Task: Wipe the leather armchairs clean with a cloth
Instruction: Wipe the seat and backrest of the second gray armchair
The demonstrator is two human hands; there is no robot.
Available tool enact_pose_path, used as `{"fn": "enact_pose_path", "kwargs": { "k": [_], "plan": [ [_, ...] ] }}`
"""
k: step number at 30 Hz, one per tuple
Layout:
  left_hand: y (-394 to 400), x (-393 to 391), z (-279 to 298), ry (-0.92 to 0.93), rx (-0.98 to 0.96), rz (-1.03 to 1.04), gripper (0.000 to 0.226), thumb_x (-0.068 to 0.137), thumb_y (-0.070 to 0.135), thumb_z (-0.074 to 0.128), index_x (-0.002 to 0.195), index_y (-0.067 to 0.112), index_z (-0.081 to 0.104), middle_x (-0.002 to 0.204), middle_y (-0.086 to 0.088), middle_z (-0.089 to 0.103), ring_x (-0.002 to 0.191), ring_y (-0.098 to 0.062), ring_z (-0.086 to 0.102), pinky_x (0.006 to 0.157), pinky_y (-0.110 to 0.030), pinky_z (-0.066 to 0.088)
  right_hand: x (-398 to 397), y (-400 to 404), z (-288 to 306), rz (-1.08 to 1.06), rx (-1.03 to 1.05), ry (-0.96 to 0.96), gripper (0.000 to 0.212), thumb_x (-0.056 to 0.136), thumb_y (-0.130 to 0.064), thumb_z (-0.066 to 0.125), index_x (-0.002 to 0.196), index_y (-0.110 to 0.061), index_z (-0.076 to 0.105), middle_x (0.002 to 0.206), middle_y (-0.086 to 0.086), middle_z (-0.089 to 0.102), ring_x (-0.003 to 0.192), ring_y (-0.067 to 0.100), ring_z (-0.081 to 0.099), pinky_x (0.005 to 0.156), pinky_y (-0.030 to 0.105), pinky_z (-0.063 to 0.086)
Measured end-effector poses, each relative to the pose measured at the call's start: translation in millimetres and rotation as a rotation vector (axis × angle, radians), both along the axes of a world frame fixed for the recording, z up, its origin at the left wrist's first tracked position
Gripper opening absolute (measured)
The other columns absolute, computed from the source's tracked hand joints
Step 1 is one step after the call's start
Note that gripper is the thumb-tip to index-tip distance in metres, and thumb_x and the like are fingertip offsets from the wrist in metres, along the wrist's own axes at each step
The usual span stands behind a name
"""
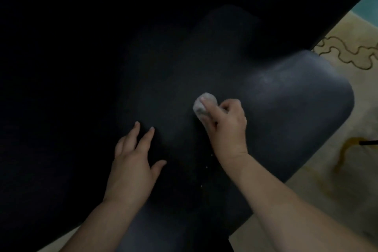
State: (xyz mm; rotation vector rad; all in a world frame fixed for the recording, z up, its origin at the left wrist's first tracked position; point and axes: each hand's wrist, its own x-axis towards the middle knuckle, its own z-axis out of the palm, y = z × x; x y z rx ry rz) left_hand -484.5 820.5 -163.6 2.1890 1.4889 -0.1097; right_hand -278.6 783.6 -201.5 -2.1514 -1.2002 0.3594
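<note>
Hands: two; left hand [134, 159] lies flat, fingers spread, on the armchair [296, 96].
Right hand [228, 125]: fingers curled round the cloth [201, 101], forefinger pressing on top.
Cloth: one, small, pale grey, bunched into a wad, at the right fingertips, ahead of and right of the left hand.
Armchair: dark leather, dull dusty sheen beyond the right hand.
Carpet [327, 180]: cream, brown squiggles, right of the right arm.

Blk armchair [296, 92]; wht cloth [201, 106]; beige squiggle rug [351, 55].
</note>
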Motion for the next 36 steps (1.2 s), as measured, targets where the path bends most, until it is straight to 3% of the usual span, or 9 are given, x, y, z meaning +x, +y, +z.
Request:
{"fn": "enact_pose_path", "kwargs": {
  "k": [2,6,10,13,19,24,31,33,36],
  "plan": [
    [-4,-5,0,-0.003,-0.003,-0.016,0.085,0.074,0.036,0.077,0.146,0.028,0.033,0.158,0.002,0.013,0.136,-0.020,0.014,0.112,-0.030,0.020,-22,-7,-1,0.014,-0.020,0.043,0.027,0.086,-0.030,0.060,0.112,-0.031,0.066,0.106,0.012,0.053,0.096,0.028,0.049,0.083,0.045,0.045],
    [-13,-14,0,0.014,-0.018,-0.022,0.089,0.072,0.038,0.078,0.147,0.030,0.030,0.158,0.002,0.010,0.136,-0.019,0.011,0.112,-0.031,0.021,-72,-31,9,0.365,0.037,-0.001,0.032,0.077,-0.027,0.074,0.109,-0.028,0.071,0.094,0.011,0.055,0.082,0.028,0.054,0.070,0.037,0.047],
    [-24,-18,-1,0.033,-0.011,-0.081,0.094,0.068,0.047,0.079,0.147,0.031,0.029,0.158,0.003,0.009,0.137,-0.021,0.012,0.113,-0.031,0.020,-5,-38,9,0.076,0.020,-0.143,0.026,0.084,-0.030,0.070,0.109,-0.024,0.072,0.092,0.011,0.051,0.078,0.026,0.050,0.068,0.040,0.048],
    [-30,-10,-2,0.020,0.000,-0.131,0.096,0.067,0.050,0.078,0.147,0.034,0.028,0.158,0.004,0.008,0.139,-0.022,0.012,0.114,-0.034,0.022,8,-48,5,-0.063,0.019,-0.109,0.031,0.084,-0.025,0.069,0.115,-0.026,0.068,0.101,0.006,0.045,0.087,0.022,0.048,0.077,0.038,0.048],
    [-41,5,-4,0.077,0.018,-0.180,0.097,0.072,0.058,0.069,0.149,0.038,0.014,0.159,0.006,-0.002,0.141,-0.022,0.004,0.115,-0.039,0.022,-28,-67,4,0.199,0.033,-0.176,0.029,0.082,-0.027,0.071,0.110,-0.026,0.071,0.094,0.016,0.053,0.078,0.031,0.053,0.066,0.042,0.049],
    [-40,3,-8,0.087,0.038,-0.214,0.097,0.071,0.061,0.068,0.149,0.037,0.015,0.159,0.005,0.000,0.140,-0.022,0.005,0.114,-0.038,0.022,15,-82,-1,-0.226,0.016,-0.135,0.029,0.087,-0.023,0.066,0.116,-0.025,0.068,0.102,0.007,0.044,0.090,0.025,0.047,0.081,0.042,0.046],
    [-39,-1,-7,0.137,0.002,-0.283,0.116,0.059,0.071,0.068,0.149,0.040,0.002,0.158,0.008,-0.014,0.142,-0.020,-0.003,0.114,-0.037,0.020,-72,-104,-1,0.304,0.094,-0.129,0.029,0.082,-0.031,0.065,0.110,-0.030,0.071,0.091,0.012,0.057,0.077,0.029,0.055,0.064,0.039,0.048],
    [-40,-1,-6,0.155,0.014,-0.291,0.120,0.056,0.072,0.070,0.149,0.040,0.001,0.157,0.008,-0.016,0.141,-0.019,-0.004,0.114,-0.037,0.020,-48,-107,-4,0.252,0.098,-0.209,0.029,0.080,-0.031,0.070,0.109,-0.029,0.072,0.089,0.016,0.058,0.075,0.032,0.056,0.063,0.041,0.050],
    [-42,3,-6,0.158,0.008,-0.285,0.123,0.056,0.071,0.071,0.149,0.038,-0.002,0.155,0.011,-0.019,0.141,-0.018,-0.006,0.114,-0.038,0.020,-18,-107,-8,-0.077,0.082,-0.189,0.029,0.081,-0.025,0.073,0.111,-0.024,0.071,0.093,0.017,0.053,0.079,0.031,0.051,0.069,0.042,0.048]
  ]
}}
